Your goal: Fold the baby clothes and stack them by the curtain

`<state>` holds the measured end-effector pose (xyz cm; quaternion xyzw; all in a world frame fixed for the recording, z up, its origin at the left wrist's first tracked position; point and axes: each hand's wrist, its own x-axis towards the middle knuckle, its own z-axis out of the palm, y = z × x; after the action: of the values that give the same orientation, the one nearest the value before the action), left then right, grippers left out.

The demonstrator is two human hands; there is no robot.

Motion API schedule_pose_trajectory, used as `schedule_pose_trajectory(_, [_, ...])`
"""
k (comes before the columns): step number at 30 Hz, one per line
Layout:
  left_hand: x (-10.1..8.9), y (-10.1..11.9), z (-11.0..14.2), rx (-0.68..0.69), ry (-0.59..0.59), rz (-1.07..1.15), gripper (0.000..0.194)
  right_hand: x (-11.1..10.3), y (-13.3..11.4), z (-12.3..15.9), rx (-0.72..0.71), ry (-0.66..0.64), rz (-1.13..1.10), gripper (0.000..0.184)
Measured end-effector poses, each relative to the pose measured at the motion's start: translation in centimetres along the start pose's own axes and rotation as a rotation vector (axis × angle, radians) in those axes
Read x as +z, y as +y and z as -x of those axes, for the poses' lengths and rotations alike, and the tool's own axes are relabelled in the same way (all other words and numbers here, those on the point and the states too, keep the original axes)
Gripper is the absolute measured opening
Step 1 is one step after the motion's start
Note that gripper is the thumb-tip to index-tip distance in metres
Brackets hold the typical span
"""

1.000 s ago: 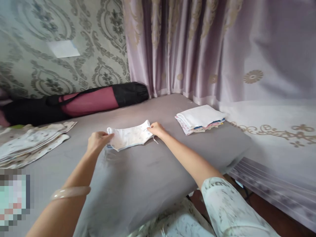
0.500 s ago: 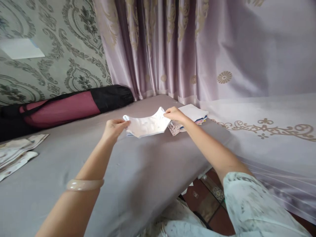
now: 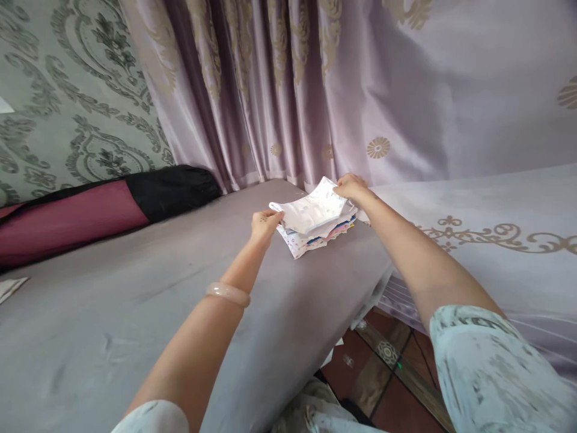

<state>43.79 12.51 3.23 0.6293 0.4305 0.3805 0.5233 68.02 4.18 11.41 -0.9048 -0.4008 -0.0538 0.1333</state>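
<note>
My left hand (image 3: 265, 227) pinches one corner of a white cloth (image 3: 312, 209), and my right hand (image 3: 354, 188) pinches another; its fingers look blurry. The cloth is over a pile of folded cloths (image 3: 296, 245) and hides its top, so I can't tell if they touch. Both arms reach forward. A long bag (image 3: 174, 191) gets cut off at the left.

Home, prob. bedrm: wide flat bed-like surface w/ smooth grey fabric cover (image 3: 180, 313), shiny lilac curtain w/ gold floral motifs (image 3: 396, 90), grey-green damask-patterned wallpaper (image 3: 81, 102) on adj. wall, dark red-brown floor tiles w/ decorative strip (image 3: 387, 373).
</note>
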Motion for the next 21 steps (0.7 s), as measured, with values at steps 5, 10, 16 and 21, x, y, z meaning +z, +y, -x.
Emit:
schedule_pose_trajectory(5, [3.3, -1.3, -0.6, -0.018, -0.007, 0.016, 0.023, 1.2, 1.2, -2.0, 0.024, 0.033, 0.082, 0.021])
schedule_pose_trajectory(10, [5.0, -1.8, -0.4, -0.075, -0.019, 0.094, 0.020, 2.6, 2.3, -2.9, -0.008, 0.060, 0.138, 0.028])
schedule_pose_trajectory(16, [6.0, -2.2, -0.1, -0.173, -0.051, 0.143, 0.019, 4.0, 3.5, -3.9, -0.005, 0.019, 0.189, 0.033])
schedule_pose_trajectory(21, [6.2, -3.4, -0.1, -0.168, -0.058, 0.147, 0.017, 5.7, 4.0, -4.0, 0.035, 0.004, 0.207, 0.035])
